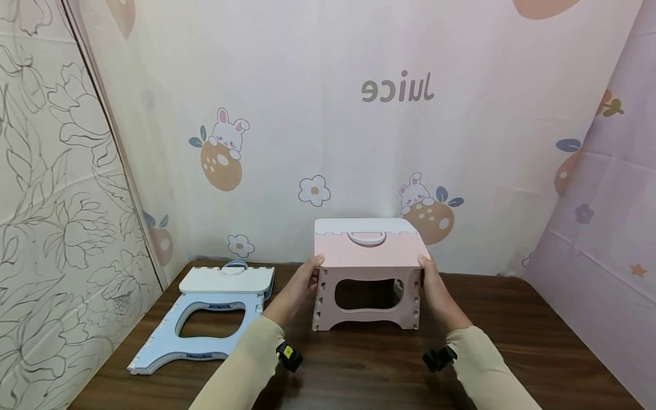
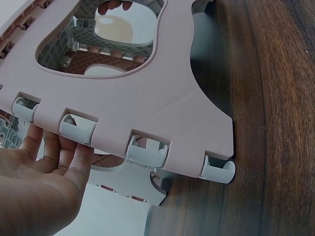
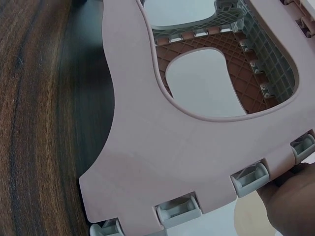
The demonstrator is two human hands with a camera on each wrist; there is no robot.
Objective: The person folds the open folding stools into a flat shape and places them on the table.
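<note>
A pink and white folding stool (image 1: 328,316) stands unfolded on the table, its pink panel with an oval cutout facing me. At its left upper corner my left hand (image 1: 295,289) grips the side, thumb on the top's edge. Mirroring it, my right hand (image 1: 439,296) holds the right side just under the top. The left wrist view has the left fingers (image 2: 54,152) at the hinged edge of the stool's panel (image 2: 138,108). Only part of the right hand appears in the right wrist view, beside a white hinge of the panel (image 3: 147,152); its fingertips are hidden.
A blue and white folding stool (image 1: 241,336) lies folded flat to the left, near my left forearm. The dark wooden table (image 1: 369,376) ends at a patterned curtain (image 1: 277,148) close behind the pink stool. More patterned cloth hangs on both sides.
</note>
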